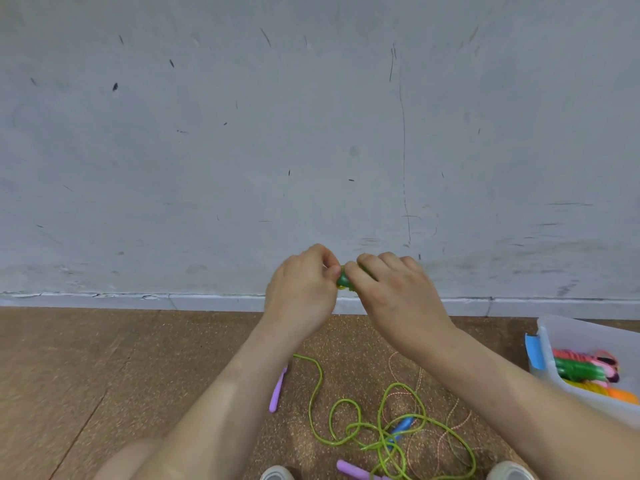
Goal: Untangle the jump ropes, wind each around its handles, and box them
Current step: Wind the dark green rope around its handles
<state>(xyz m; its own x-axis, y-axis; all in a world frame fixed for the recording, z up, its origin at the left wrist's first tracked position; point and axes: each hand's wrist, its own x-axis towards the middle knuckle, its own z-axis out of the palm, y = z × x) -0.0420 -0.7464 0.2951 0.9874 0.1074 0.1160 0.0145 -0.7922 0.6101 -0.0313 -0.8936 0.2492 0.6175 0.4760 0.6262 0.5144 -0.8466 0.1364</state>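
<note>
Up by wall, L hand [301,289] & R hand [391,292] both pinch green handles [344,279]; rope [363,431] trails to floor tangle w/ other ropes — prob. snags if pulled.

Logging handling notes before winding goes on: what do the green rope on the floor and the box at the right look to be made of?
Green rope: probably thin PVC or a similar plastic cord. It looks glossy and translucent, and lies in springy loops.
Box: apparently frosted, translucent plastic with a matte finish, judging by its pale, semi-clear walls.
</note>
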